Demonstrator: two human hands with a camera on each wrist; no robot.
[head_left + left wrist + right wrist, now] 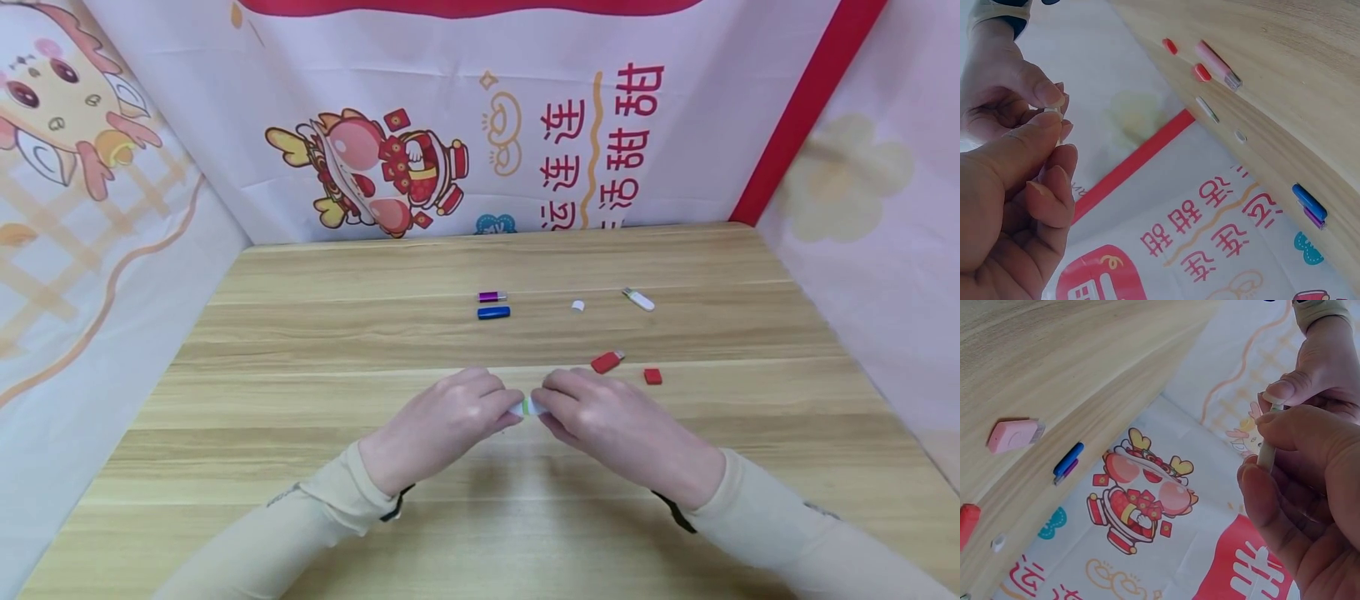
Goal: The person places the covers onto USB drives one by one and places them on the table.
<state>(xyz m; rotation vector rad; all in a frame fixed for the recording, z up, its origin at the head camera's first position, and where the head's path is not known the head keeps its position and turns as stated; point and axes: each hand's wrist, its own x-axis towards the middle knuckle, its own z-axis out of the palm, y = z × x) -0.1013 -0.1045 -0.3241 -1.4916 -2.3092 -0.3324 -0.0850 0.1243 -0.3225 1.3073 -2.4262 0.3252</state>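
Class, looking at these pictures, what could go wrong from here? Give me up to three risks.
The left hand and right hand pinch the small white-and-green stick above the table in their fingers; it might slip and drop.
The white cap lies loose, apart from the uncapped white USB stick; it could get nudged away or mismatched.
The red USB stick, its connector bare, lies just beyond the right hand in the head view and could be knocked.

You have five sticks, two caps, one held piece (527,407), two hands (447,421) (618,427).
Mid-frame, purple stick (489,297), blue stick (493,313); right of centre, white stick (642,301), red stick (605,362), white cap (577,306), red cap (652,377); upper middle of left wrist view, pink stick (1213,59).
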